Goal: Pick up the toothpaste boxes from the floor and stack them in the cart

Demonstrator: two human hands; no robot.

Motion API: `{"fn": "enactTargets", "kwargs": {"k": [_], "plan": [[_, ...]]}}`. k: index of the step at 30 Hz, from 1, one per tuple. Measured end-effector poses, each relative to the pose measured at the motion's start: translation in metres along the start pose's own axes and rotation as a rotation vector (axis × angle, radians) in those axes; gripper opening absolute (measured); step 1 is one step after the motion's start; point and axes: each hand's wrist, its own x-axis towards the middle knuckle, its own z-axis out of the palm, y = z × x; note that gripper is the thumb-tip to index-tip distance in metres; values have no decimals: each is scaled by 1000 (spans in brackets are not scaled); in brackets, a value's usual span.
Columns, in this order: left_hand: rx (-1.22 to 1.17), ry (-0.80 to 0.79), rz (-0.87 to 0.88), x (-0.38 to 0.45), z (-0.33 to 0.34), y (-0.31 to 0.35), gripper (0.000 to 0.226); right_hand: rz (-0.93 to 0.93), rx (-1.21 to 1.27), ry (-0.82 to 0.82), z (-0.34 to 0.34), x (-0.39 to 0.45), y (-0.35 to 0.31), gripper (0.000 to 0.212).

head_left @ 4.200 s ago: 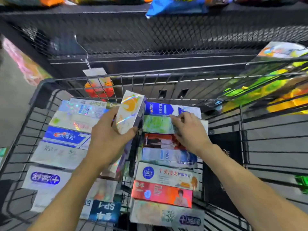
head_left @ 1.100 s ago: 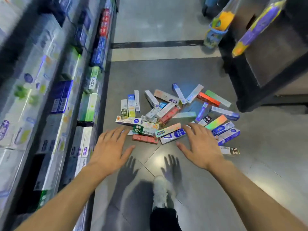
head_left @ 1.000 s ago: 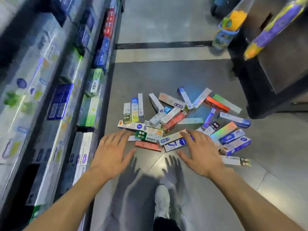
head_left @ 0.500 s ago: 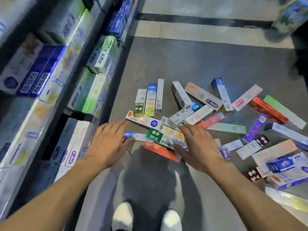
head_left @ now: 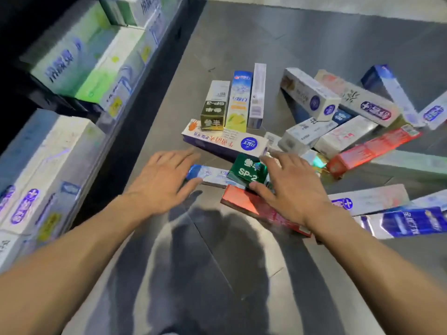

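A long shelf (head_left: 79, 97) packed with boxed toothpaste runs down the left side, above a grey tiled floor (head_left: 314, 39). The toothpaste boxes (head_left: 312, 97) lie scattered in a loose heap on that floor, some overlapping, right in front of the person. Both bare arms reach toward the near edge of the heap. The left hand (head_left: 160, 183) hovers with fingers straight and slightly spread, beside a pale blue box (head_left: 212, 174). The right hand (head_left: 292, 189) has its fingers spread over a green box (head_left: 246, 169) marked SP-2 and a red box (head_left: 244, 201); whether it touches them I cannot tell.
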Motion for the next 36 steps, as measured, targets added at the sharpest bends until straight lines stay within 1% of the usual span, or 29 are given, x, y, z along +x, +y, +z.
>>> {"fn": "enactTargets", "kwargs": {"k": [2,3,6,11,16,20,24,27,30,32,34,36], "plan": [[-6,-68,16,4,2,2,60,-6,4,-28,-1,-3,-3,71],[-12,-71,10,5,2,2,62,-5,10,-26,-2,-5,-2,72],[-11,-18,15,12,2,2,63,35,29,6,-4,-4,3,73],[-19,-4,-1,11,15,-1,66,146,5,-112,8,0,5,81],[-35,-82,13,24,41,-9,69,177,-40,-208,17,9,1,75],[-6,-121,-3,35,50,-9,58,159,-58,-219,14,12,3,64],[-22,-145,-46,32,51,-14,49,93,-42,-136,10,5,12,63],[-163,-146,-178,20,49,-15,41,67,81,-14,3,-2,18,58],[-291,-131,-242,9,40,-10,40,98,250,46,-7,-8,18,51],[-402,-63,-299,-1,25,-3,41,122,423,107,-18,-13,15,51],[-539,32,-365,-11,4,6,41,145,581,220,-34,-20,9,54],[-677,138,-419,-18,-25,17,42,207,711,334,-59,-26,-1,56]]}}
